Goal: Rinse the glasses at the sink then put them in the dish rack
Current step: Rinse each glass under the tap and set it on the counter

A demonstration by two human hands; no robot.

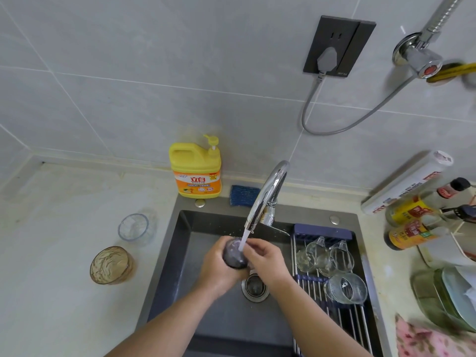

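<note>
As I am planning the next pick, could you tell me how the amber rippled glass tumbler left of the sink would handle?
The amber rippled glass tumbler is probably rigid and breakable, being glass. Its rippled wall should aid grip. It stands upright and looks wide for its height, so a push would likely slide it rather than tip it.

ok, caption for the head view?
Left hand and right hand hold a dark glass under the running tap; clear glasses sit in the dish rack.
</note>
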